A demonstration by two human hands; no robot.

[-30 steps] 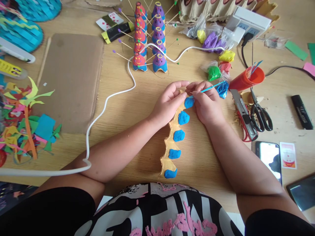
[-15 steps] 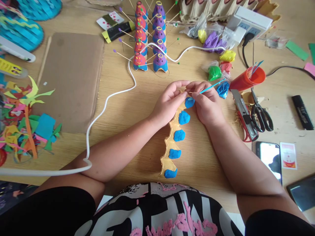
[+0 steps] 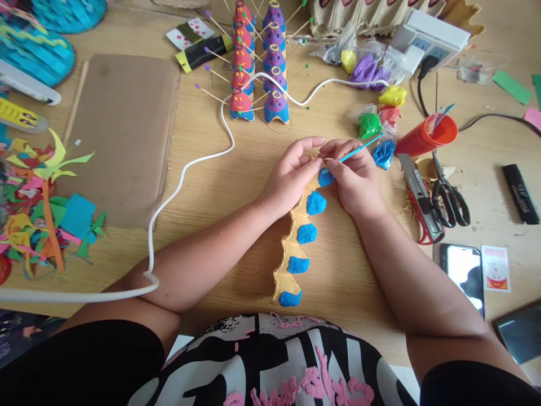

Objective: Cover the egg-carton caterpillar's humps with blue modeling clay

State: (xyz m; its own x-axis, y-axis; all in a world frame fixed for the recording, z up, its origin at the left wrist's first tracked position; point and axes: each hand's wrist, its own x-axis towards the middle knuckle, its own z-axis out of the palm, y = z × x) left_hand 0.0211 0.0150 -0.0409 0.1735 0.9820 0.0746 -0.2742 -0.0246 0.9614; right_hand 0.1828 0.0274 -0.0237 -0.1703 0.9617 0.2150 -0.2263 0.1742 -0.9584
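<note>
While pinching the blue stick (image 3: 362, 147) in the right hand (image 3: 355, 179), holds the carton strip (image 3: 291, 248) by its far end in the left hand (image 3: 291, 176); rests it on the table (image 3: 342, 259) before the shirt (image 3: 270, 361)

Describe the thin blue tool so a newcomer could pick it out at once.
On the wooden table, find the yellowish strip with five blue clay patches. At its far end, the right hand grips a slim light-blue stick. Unlike the sticks in the red cup, it lies in the fingers.
</note>
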